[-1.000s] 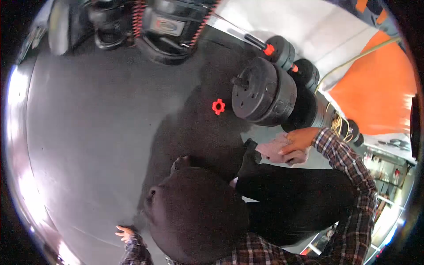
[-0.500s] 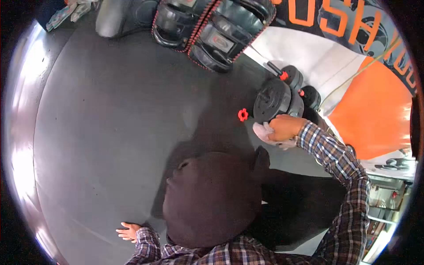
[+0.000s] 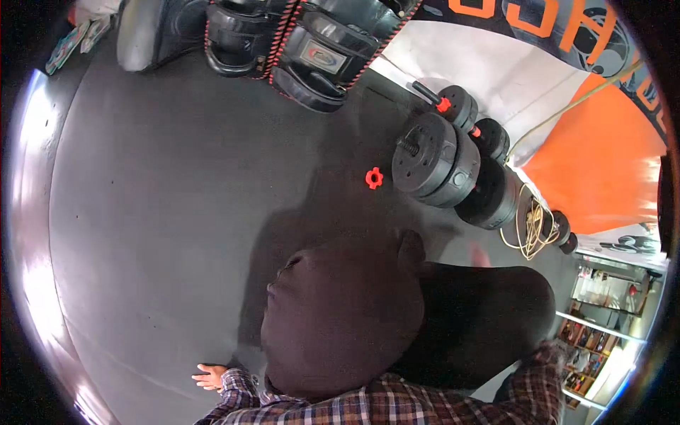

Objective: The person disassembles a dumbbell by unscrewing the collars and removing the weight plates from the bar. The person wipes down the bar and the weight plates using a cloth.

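Observation:
My left hand (image 3: 210,377) rests flat on the dark mat at the lower left, fingers spread, with nothing in it. Most of my right arm is hidden behind my raised knee; its plaid sleeve (image 3: 542,372) shows at the lower right. A smeared pink patch (image 3: 479,255) appears just above the knee, and I cannot tell whether it is my right hand or the pale cloth. Beyond it lies a dumbbell with black plates (image 3: 425,156), its threaded bar end bare. A red star-shaped collar nut (image 3: 374,178) lies on the mat left of the plates.
Black strike pads (image 3: 322,57) with red lacing lie at the top. Another dumbbell (image 3: 459,106) is behind the first, near the white and orange wall (image 3: 595,156). A coiled pale cord (image 3: 531,227) lies on the right, and shelves (image 3: 588,354) stand at the far right.
My right hand, which was at the dumbbell plates with a pale cloth, has pulled back toward my knee. The view has shifted slightly. My left hand stays on the mat.

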A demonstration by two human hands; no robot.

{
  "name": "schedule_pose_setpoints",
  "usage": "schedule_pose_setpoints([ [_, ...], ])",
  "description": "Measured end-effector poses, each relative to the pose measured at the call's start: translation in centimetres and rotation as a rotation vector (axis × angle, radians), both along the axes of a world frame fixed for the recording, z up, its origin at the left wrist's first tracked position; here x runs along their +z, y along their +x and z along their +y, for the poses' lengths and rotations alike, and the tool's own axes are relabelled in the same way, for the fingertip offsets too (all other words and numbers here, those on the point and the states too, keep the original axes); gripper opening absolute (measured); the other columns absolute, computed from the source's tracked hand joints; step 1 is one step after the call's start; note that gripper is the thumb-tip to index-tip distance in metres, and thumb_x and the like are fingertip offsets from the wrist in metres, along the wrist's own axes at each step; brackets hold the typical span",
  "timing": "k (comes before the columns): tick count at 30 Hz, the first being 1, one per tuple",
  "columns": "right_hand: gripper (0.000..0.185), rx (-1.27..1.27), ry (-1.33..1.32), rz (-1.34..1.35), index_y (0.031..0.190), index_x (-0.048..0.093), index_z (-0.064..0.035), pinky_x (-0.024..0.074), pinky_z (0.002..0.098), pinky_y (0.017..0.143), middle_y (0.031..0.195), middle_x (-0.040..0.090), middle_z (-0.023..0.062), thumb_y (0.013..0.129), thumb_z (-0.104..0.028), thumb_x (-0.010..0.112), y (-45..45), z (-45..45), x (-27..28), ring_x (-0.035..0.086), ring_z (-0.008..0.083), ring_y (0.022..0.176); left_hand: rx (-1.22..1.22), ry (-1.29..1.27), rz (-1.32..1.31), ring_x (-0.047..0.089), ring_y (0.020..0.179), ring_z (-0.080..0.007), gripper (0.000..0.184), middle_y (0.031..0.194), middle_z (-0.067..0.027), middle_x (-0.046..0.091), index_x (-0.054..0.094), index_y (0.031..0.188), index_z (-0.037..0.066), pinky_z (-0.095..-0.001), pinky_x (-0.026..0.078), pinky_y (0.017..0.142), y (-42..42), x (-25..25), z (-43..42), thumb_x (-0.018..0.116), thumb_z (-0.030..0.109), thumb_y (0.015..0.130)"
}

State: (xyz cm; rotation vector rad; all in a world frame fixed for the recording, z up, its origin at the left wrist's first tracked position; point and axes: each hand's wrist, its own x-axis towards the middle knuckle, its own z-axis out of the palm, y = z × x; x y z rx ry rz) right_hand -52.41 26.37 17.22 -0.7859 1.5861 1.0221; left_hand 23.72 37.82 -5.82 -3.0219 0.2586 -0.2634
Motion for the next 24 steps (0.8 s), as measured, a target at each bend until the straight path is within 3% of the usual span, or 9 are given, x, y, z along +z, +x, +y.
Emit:
schedule_pose_setpoints([
  [2,0.062,-0.031,-0.009,-0.036,0.115,0.068,-0.0080,0.0515,0.0425,0.070,0.094,0.072,0.0139,0.089,-0.062,0.053,1.1,1.6,-1.3,0.068,0.0270,0.082,0.044,-0.021,-0.024,0.030,0.142,-0.0322,0.064,0.153,-0.0116,0.037,0.040,0.147,0.023,-0.0470,0.022,0.117,0.8,-0.5,-0.1,0.033,0.063,0.097],
  [3,0.062,-0.035,-0.019,-0.058,0.115,0.068,-0.0080,0.0515,0.0425,0.070,0.094,0.072,0.0139,0.089,-0.061,0.053,1.8,1.9,-1.9,0.068,0.0270,0.082,0.059,0.005,-0.074,0.034,0.139,-0.0338,0.047,0.153,-0.0125,0.037,0.043,0.142,0.030,-0.0481,0.027,0.114,1.1,-0.9,-0.2,0.030,0.052,0.102],
  [6,0.061,-0.022,-0.052,-0.118,0.115,0.068,-0.0079,0.0515,0.0424,0.070,0.095,0.072,0.0140,0.089,-0.061,0.053,4.0,2.3,-3.5,0.068,0.0271,0.083,-0.095,0.211,-0.080,0.040,0.135,-0.0366,0.034,0.151,-0.0140,0.039,0.044,0.135,0.035,-0.0490,0.035,0.107,1.9,-1.5,0.6,0.030,0.040,0.105],
  [11,0.060,0.006,-0.110,-0.186,0.115,0.068,-0.0079,0.0515,0.0423,0.070,0.095,0.072,0.0141,0.089,-0.060,0.053,7.8,2.0,-5.2,0.068,0.0272,0.083,-0.432,0.436,-0.366,0.044,0.132,-0.0386,0.032,0.150,-0.0146,0.041,0.044,0.134,0.036,-0.0493,0.040,0.102,6.8,-5.7,4.9,0.036,0.035,0.103],
  [14,0.060,0.018,-0.128,-0.207,0.115,0.068,-0.0079,0.0515,0.0422,0.071,0.095,0.072,0.0142,0.089,-0.059,0.053,9.5,1.8,-6.1,0.068,0.0272,0.083,-0.308,0.173,-0.255,0.043,0.133,-0.0374,0.033,0.151,-0.0139,0.040,0.043,0.136,0.037,-0.0495,0.038,0.105,6.7,-5.9,4.3,0.035,0.035,0.104],
  [17,0.059,0.013,-0.151,-0.218,0.115,0.068,-0.0078,0.0515,0.0421,0.071,0.095,0.072,0.0142,0.089,-0.059,0.053,10.8,2.0,-6.6,0.068,0.0273,0.084,-0.329,0.636,-0.274,0.041,0.135,-0.0361,0.035,0.153,-0.0109,0.038,0.042,0.138,0.037,-0.0487,0.036,0.108,7.1,-5.6,4.8,0.034,0.038,0.104],
  [20,0.059,0.017,-0.171,-0.230,0.115,0.068,-0.0078,0.0515,0.0421,0.071,0.096,0.072,0.0143,0.089,-0.058,0.053,11.7,2.0,-7.2,0.068,0.0274,0.084,-0.316,0.586,-0.239,0.040,0.136,-0.0353,0.035,0.154,-0.0093,0.037,0.041,0.139,0.036,-0.0483,0.035,0.108,7.3,-5.8,4.8,0.033,0.039,0.104],
  [24,0.058,0.035,-0.174,-0.248,0.115,0.068,-0.0078,0.0515,0.0420,0.071,0.096,0.072,0.0144,0.089,-0.057,0.053,12.8,2.0,-7.9,0.068,0.0275,0.084,-0.388,0.337,-0.259,0.039,0.136,-0.0391,0.033,0.153,-0.0155,0.035,0.043,0.136,0.031,-0.0525,0.037,0.107,7.1,-6.5,4.9,0.037,0.030,0.103],
])
